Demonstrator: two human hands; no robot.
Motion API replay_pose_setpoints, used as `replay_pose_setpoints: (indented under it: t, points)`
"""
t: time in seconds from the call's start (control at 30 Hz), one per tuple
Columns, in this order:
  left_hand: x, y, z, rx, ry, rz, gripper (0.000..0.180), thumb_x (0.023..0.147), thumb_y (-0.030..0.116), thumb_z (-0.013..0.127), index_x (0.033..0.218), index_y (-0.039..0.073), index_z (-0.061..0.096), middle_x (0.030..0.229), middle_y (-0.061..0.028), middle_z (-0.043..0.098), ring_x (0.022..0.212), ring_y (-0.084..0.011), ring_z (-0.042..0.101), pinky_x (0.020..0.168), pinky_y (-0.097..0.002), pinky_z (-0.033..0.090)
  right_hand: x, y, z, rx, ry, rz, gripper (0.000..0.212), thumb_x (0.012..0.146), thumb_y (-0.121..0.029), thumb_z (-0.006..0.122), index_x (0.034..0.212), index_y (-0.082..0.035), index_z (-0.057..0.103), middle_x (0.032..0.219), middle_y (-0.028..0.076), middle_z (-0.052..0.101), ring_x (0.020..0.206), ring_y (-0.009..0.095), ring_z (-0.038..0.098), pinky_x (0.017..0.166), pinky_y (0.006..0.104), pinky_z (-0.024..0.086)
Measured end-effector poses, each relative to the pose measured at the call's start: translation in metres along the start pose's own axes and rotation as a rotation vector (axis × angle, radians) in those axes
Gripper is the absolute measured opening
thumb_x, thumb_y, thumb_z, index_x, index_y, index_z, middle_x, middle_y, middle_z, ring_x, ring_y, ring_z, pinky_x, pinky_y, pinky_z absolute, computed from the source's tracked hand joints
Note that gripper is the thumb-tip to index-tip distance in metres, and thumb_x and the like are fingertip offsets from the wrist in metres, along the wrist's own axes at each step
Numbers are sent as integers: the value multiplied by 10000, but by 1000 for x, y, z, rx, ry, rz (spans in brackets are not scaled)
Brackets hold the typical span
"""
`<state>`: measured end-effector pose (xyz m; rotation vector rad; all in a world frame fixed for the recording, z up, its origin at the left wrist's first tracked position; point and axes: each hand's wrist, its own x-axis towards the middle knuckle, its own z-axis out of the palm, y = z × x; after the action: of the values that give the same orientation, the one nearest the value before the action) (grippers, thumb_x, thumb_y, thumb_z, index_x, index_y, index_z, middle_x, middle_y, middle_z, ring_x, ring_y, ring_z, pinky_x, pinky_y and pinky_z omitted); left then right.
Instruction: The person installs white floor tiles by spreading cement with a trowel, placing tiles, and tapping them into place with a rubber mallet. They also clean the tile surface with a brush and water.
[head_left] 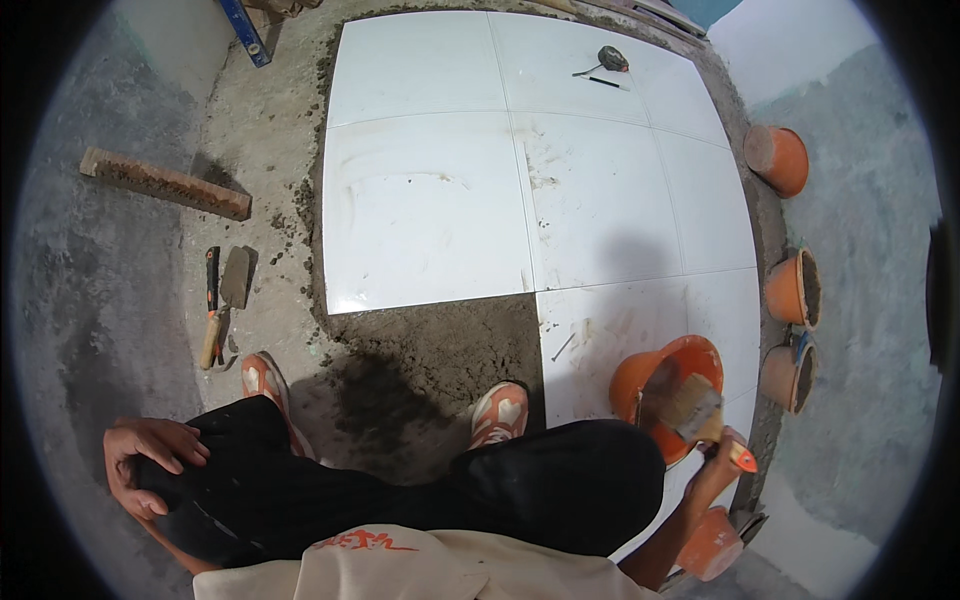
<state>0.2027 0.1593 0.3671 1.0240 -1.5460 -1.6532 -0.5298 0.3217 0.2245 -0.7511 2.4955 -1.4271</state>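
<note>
My right hand (712, 474) grips a wide paintbrush (692, 408) by its handle, whose orange end shows beyond the fingers. The pale bristles sit over the mouth of a tilted orange bucket (628, 388), which rests on white tiles beside my right knee; how far they reach inside, I cannot tell. My left hand (152, 458) lies on my left knee, fingers apart and holding nothing. Between my feet and the tiles is a patch of wet grey mortar (450, 340), partly in shadow. White floor tiles (425, 205) stretch out beyond it.
Orange buckets (778, 160) line the right wall, another (712, 545) stands behind my right arm. At left lie a trowel (235, 278), a black-and-orange handled tool (212, 270) and a wooden bar (165, 183). A blue level (245, 32), dark roundish object (612, 58) and pen (604, 82) lie farther off.
</note>
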Motion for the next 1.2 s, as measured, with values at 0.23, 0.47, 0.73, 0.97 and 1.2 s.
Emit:
replay_pose_setpoints:
  t: [0.23,0.47,0.73,0.97,1.2]
  points:
    - [6,-32,-41,-188,-382,114,843,588,209,1039,1294,-73,674,1213,-317,722,1214,-413,702,1157,-478,451,35,-38,20,-139,176,-287,171,1018,-151,693,977,14,708,859,58,707,714,116,639,653,278,521]
    - [-3,-39,-49,-280,-608,79,1214,565,242,1058,1562,-75,441,1481,-266,606,1424,-363,562,1249,-450,325,147,-158,289,-60,-767,-624,226,979,-154,761,1147,-4,743,1026,60,727,942,146,661,858,281,528]
    - [-14,-33,-38,-329,-506,-48,1178,575,276,1057,1544,-58,477,1445,-241,642,1397,-332,590,1252,-419,319,190,-174,549,-88,-975,-900,243,910,-198,812,1087,-36,776,1101,108,777,972,250,709,915,358,547]
    - [9,-28,-39,-275,-497,-70,1129,577,297,1055,1502,-71,521,1379,-236,684,1332,-343,641,1226,-430,367,165,-95,465,-148,-1113,-1165,298,856,-232,867,1109,-107,776,1162,93,755,1070,303,682,962,432,535]
    - [12,-30,-40,-255,-463,-46,1112,558,275,1059,1473,-92,545,1305,-261,717,1292,-360,670,1216,-453,378,91,-85,284,-386,-1534,-909,256,887,-221,847,1112,-121,778,1147,79,763,1070,297,690,946,424,559]
